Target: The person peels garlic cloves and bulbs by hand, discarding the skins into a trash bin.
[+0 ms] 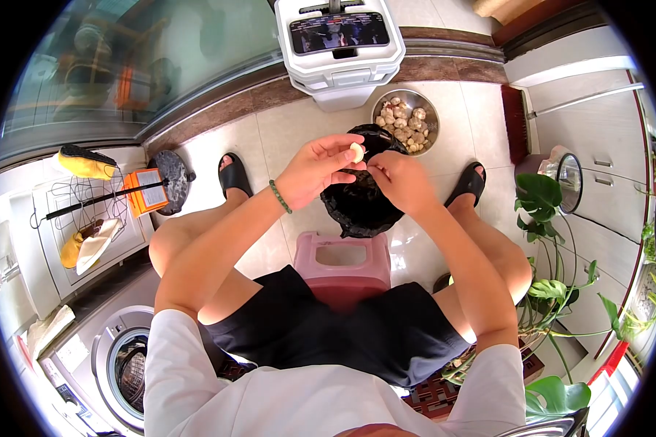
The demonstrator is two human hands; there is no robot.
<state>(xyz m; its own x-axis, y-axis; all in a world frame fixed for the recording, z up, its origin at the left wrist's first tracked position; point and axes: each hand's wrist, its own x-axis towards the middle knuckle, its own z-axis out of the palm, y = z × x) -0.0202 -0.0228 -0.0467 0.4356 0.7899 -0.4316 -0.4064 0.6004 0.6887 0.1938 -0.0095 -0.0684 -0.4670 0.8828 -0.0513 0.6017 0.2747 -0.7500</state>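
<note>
Above the black bag-lined bin, holds a pale garlic clove in the left hand, pinched between thumb and index fingertip. Bends the other left fingers loosely, spread a little apart below the clove. Turns the left palm inward, with the wrist roughly in line with the forearm. Wears a green beaded bracelet on that wrist.

Brings the right hand in from the opposite side, just beside the clove, with the back of the hand uppermost. Presses right thumb and index tip together and folds the remaining fingers under; cannot tell if anything is caught between those tips. Reaches both forearms forward and inward over the thighs, with elbows bent and set wide, so as to meet at mid-body.

Has a steel bowl of garlic bulbs on the tiled floor, beyond the bin and slightly right; cannot tell whether touching it. Has a pink plastic stool between the legs, near side of the bin. Plants feet wide in black sandals, one to each side of the bin.
</note>
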